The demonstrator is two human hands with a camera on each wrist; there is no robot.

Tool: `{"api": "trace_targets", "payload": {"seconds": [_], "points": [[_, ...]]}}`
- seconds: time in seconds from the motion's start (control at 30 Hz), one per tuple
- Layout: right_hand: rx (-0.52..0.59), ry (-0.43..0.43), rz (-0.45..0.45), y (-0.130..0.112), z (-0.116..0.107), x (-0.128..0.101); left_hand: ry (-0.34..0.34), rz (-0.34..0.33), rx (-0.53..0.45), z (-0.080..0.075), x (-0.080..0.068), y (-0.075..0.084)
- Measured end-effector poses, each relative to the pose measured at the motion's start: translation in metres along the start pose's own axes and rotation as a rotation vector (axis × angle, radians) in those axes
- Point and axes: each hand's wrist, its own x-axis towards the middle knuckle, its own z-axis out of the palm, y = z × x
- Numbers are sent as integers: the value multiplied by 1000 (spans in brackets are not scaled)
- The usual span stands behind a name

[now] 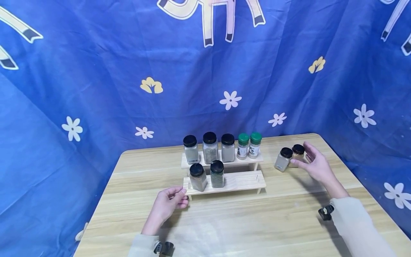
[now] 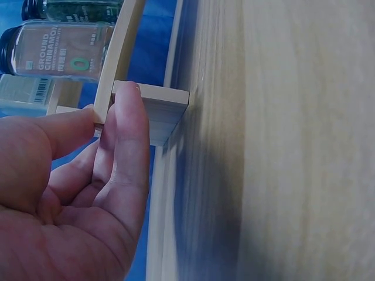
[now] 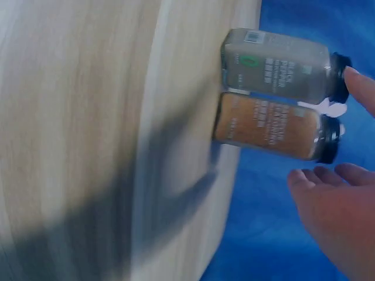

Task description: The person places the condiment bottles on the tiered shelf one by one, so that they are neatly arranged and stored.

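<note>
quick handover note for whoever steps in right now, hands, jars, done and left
Left hand: fingertips pinch the left end of the two-tier wooden rack.
Right hand: open, reaching at two black-lidded glass spice jars standing together on the wooden table, right of the rack.
Done: five jars on the top tier, two on the lower tier's left.
Left: the two table jars; the lower tier's right part is free.

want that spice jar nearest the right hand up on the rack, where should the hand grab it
Grip the orange-spice jar round its flat-sided body just under the black cap, coming from the right, where the right hand hovers open. The grey-spice jar stands close against its left side, so fingers fit best front and back.
</note>
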Motion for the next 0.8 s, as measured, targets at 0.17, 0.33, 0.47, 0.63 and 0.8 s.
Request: {"api": "trace_targets", "payload": {"seconds": [0.17,0.33,0.47,0.63,0.8], "points": [[44,-42,34,11,1,6,-1,-2,1,1,-1,-1],[87,-55,69,16,2,11,-5,-5,0,1,-1,-1],[101,-33,82,17,3,13,-7,-2,-1,1,0,-1],[48,26,86,21,6,13,-3,6,3,1,1,-1],[54,91,79,25,8,11,1,7,7,0,1,-1]]}}
